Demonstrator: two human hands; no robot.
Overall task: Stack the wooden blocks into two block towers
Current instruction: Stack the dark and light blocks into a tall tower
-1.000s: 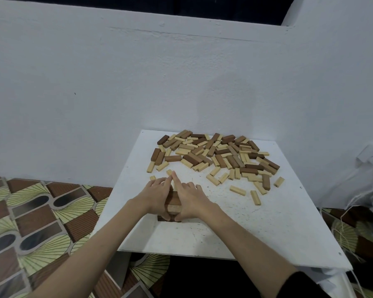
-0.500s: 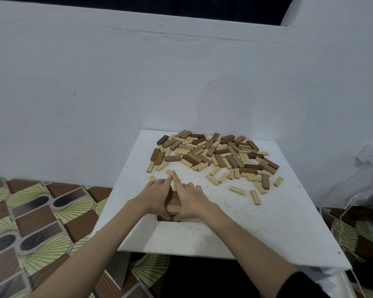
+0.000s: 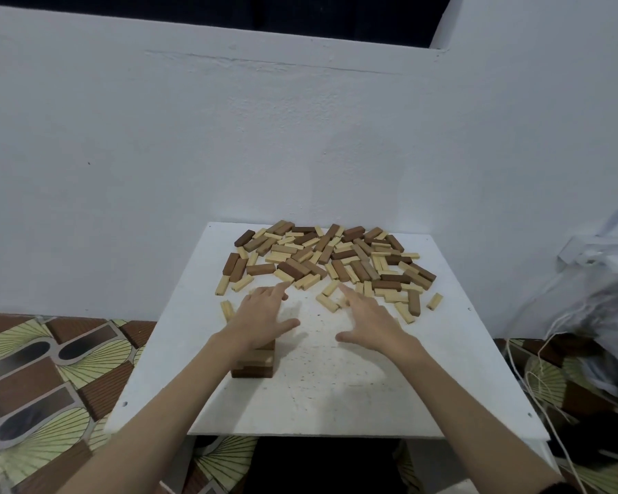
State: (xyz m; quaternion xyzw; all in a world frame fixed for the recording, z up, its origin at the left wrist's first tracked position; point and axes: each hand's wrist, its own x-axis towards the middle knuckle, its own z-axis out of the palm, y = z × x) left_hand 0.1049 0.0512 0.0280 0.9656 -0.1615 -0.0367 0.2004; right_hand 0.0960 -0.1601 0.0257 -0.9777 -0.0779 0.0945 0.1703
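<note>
- While most wooden blocks lie loose, one short tower (image 3: 253, 361) stands near the white board's (image 3: 336, 404) left side; by my judgement the task is barely begun, and no second tower shows.
- Left hand (image 3: 261, 315), fingers spread and empty, hovers above that tower, reaching toward the pile (image 3: 332, 260).
- Right hand (image 3: 368, 320), also spread and empty, reaches beside scattered pale blocks (image 3: 327, 303) at the pile's near edge.

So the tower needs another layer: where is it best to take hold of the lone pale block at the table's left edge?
Pinch the pale block across its two long sides at mid-length, coming from above with the left hand. It lies flat and apart from the pile, so both sides look free.
</note>
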